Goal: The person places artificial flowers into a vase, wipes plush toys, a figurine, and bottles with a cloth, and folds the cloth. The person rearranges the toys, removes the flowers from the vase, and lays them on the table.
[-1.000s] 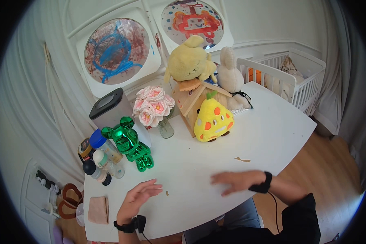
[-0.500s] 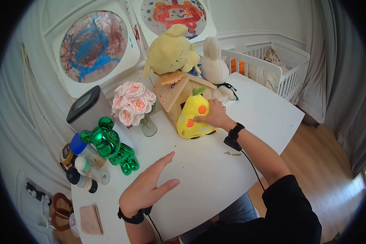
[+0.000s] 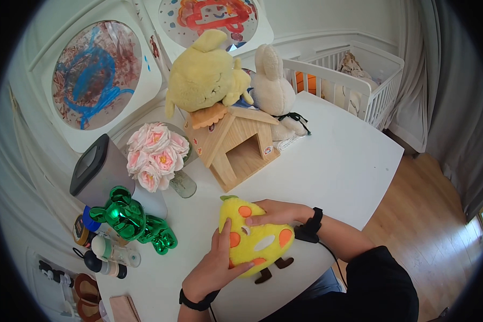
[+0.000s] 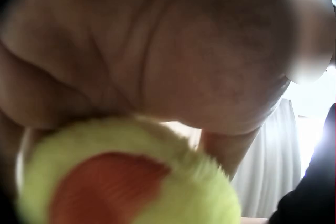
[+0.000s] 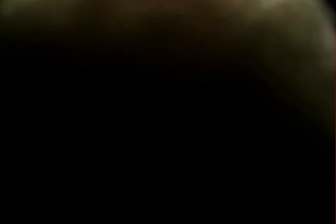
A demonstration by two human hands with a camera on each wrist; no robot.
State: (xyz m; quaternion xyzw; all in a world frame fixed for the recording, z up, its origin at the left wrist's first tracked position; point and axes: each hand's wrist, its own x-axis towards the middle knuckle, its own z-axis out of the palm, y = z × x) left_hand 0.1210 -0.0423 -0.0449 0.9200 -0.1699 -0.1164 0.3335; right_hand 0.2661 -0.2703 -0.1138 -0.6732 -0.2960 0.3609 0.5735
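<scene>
Between my two hands, near the table's front edge, is a yellow plush toy point(image 3: 263, 236) with orange spots, a small green leaf on top and brown feet. My left hand point(image 3: 209, 268) grips its left side, fingers over the front and thumb low. From the upper right my right hand point(image 3: 280, 211) holds it, the thumb lying across its face. In the left wrist view the palm point(image 4: 184, 61) arches over the fuzzy plush toy point(image 4: 207, 198). The right wrist view is almost wholly dark.
Behind stands a wooden toy house point(image 3: 228, 145) with a pale yellow plush point(image 3: 201, 75) on its roof and a white plush rabbit point(image 3: 273, 86) beside it. Left are roses point(image 3: 158, 155) in a glass vase point(image 3: 183, 185), a shiny green bear figure point(image 3: 126, 214), bottles point(image 3: 112, 252) and a folded cloth point(image 3: 123, 308).
My right hand reached the yellow plush toy at the wooden house and brought it toward me. My left hand, apart from it before, now grips it too. The house's opening is now uncovered.
</scene>
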